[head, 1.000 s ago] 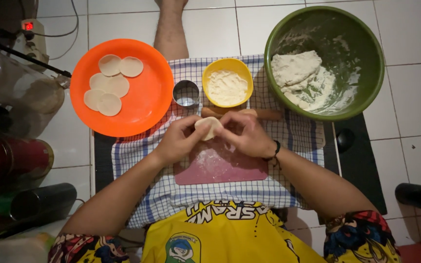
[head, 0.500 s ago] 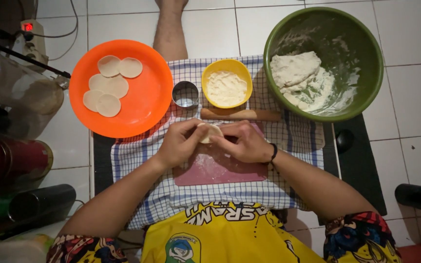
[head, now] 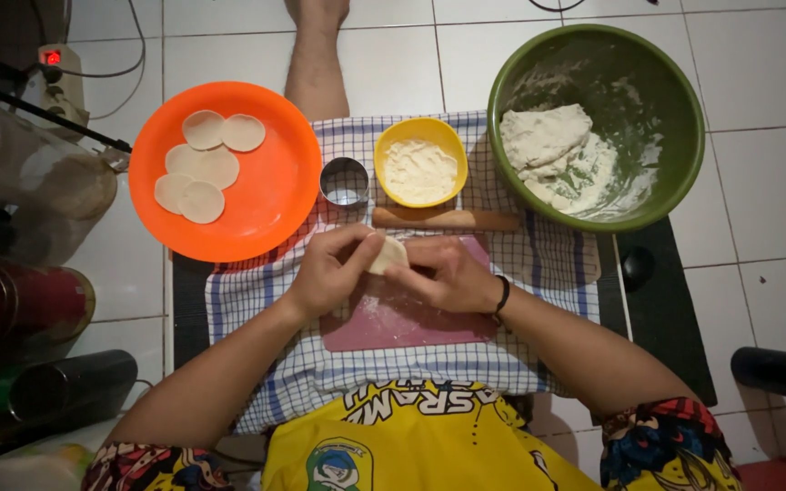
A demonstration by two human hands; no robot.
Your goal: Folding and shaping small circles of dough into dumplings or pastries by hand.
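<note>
1. Holding a small pale dough piece [head: 387,254] between both hands, a person sits on a tiled floor and works over a pink board [head: 411,318] laid on a blue checked cloth [head: 539,264].
2. Their left hand [head: 327,271] curls around the near-left side of the dough, thumb and fingertips pressed against its edge in a pinch.
3. Their right hand [head: 452,275] closes in from the right, fingers bent and touching the same piece; how tightly it pinches cannot be told, since the knuckles hide the fingertips.
4. The dough sits directly between the two grips, just above the far edge of the board; it looks folded rather than flat, though the view is too small to be sure. Its longer side seems to run from left to right, from one hand to the other.
5. Both hands are equally close to it, each touching it.
6. Just beyond the hands lies a wooden rolling pin [head: 446,218], lengthwise across the cloth.
7. Farther beyond stand a yellow bowl [head: 420,168] of pale filling and a round metal cutter [head: 345,182].
8. Beyond and left of the left hand, an orange plate [head: 275,195] carries several flat dough rounds [head: 204,168].
9. Beyond and right of the right hand, a green bowl [head: 648,118] holds a dough lump [head: 543,136].
</note>
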